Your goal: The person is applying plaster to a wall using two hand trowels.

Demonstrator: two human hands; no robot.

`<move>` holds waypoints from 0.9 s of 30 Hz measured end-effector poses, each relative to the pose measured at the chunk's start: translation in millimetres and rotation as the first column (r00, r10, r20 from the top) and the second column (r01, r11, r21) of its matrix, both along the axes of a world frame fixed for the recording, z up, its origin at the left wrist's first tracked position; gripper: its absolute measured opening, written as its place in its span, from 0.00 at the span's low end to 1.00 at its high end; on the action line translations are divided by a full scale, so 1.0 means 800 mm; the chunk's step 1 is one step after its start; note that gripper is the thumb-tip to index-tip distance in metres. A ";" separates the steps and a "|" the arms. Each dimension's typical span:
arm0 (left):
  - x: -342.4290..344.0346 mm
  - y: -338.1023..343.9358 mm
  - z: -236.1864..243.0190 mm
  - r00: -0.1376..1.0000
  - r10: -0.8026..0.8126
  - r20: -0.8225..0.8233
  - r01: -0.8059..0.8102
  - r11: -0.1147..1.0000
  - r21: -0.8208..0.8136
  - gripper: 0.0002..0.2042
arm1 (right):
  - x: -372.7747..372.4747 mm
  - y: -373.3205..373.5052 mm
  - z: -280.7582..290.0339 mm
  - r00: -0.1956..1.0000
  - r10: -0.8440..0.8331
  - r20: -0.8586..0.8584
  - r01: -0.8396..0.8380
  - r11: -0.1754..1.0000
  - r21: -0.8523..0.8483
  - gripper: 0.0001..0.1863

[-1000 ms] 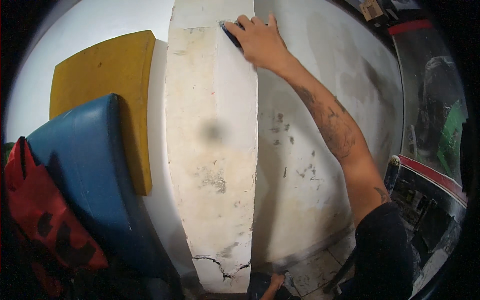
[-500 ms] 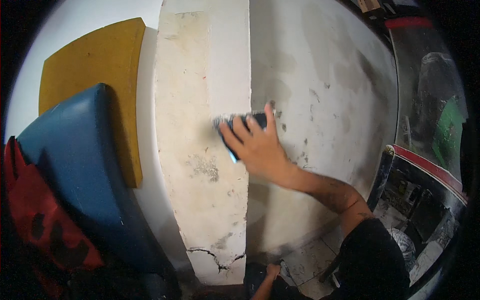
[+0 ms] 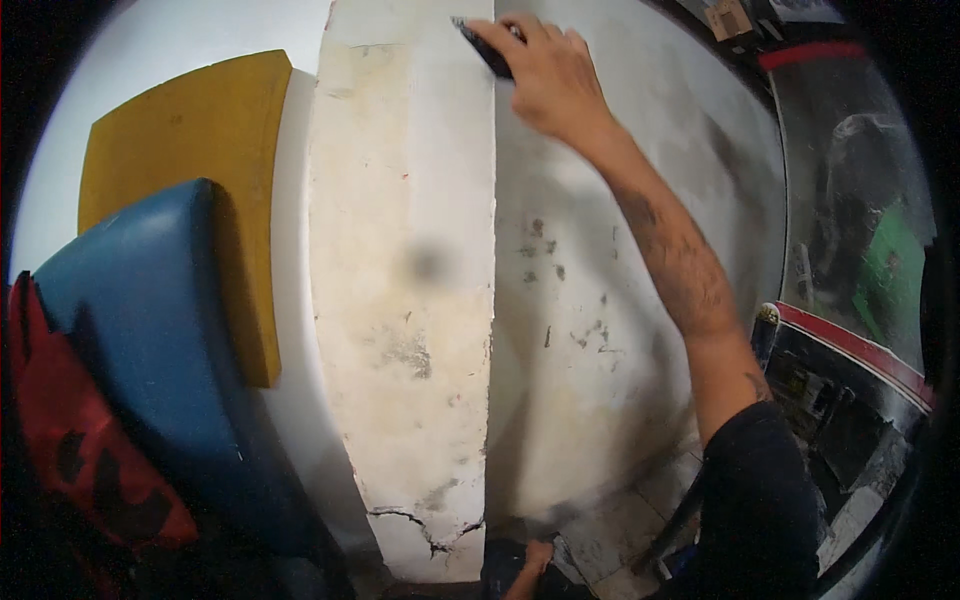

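My right hand [image 3: 560, 75] is raised at the top of the pale wall pillar [image 3: 375, 230]. Its fingers are closed around a broad dark putty knife [image 3: 488, 50], tilted with its edge toward the pillar's face near the right corner. A whiter strip runs down the pillar's upper right side; the rest is yellowish, with a grey rough patch and a dark crack low down. Small in the view at the bottom, my left hand [image 3: 540, 553] has its fingers curled beside dark cloth. What it holds, if anything, is too small to make out.
On the left lean a yellow panel [image 3: 180, 130], a blue padded board [image 3: 140, 290] and a red-and-black cloth [image 3: 90, 420]. A stained wall [image 3: 590, 260] recedes on the right. Beyond my right arm stand a red-edged frame [image 3: 850, 340] and a dark glass panel [image 3: 840, 180].
My right hand has moved up the pillar with the putty knife, from mid-height to near the top. The knife has turned more edge-on. My left hand has barely moved.
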State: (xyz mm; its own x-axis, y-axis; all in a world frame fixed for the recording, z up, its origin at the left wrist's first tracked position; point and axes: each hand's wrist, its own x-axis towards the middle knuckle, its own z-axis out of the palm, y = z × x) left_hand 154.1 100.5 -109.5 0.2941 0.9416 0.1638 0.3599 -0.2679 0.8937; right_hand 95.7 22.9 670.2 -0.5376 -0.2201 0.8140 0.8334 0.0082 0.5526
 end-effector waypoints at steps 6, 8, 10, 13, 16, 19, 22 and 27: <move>0.017 -0.036 0.046 0.994 0.084 -0.074 -0.102 0.954 -0.280 0.17 | 0.028 0.024 0.059 0.993 -0.115 -0.021 0.114 0.993 -0.028 0.21; 0.009 -0.002 -0.001 0.990 0.142 -0.026 -0.139 0.893 -0.428 0.17 | -0.022 0.032 0.065 0.997 0.038 0.064 -0.032 0.995 -0.092 0.21; 0.014 0.002 0.005 0.996 0.069 -0.061 -0.090 0.866 -0.491 0.17 | -0.009 0.035 0.040 0.998 0.005 0.066 0.002 0.995 -0.101 0.21; 0.020 -0.009 -0.003 0.998 0.040 0.047 -0.014 0.890 -0.457 0.16 | 0.006 0.038 -0.002 0.991 -0.124 0.048 0.126 0.992 -0.027 0.25; 0.016 -0.006 -0.010 0.990 0.084 0.112 -0.044 0.945 -0.324 0.13 | 0.006 0.058 -0.035 0.980 -0.194 0.041 0.192 0.979 0.065 0.31; 0.014 -0.025 0.017 0.994 0.072 0.084 -0.044 0.956 -0.290 0.12 | 0.019 0.055 -0.099 0.965 -0.245 0.090 0.247 0.969 -0.012 0.27; -0.002 -0.030 0.040 0.996 0.032 0.078 -0.008 0.956 -0.292 0.11 | 0.013 0.045 -0.155 0.980 -0.181 0.078 0.188 0.977 -0.097 0.32; -0.003 -0.050 0.077 0.986 -0.009 0.169 0.053 0.965 -0.257 0.11 | 0.031 0.032 -0.241 0.968 -0.228 0.104 0.248 0.936 -0.250 0.28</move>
State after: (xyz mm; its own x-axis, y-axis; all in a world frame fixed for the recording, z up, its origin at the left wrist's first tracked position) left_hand 151.3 60.4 -47.7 0.3136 0.9489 -0.0365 0.1968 -0.0273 0.9801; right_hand 120.5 48.4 477.3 -0.6075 0.1349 0.7828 0.7867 -0.0345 0.6164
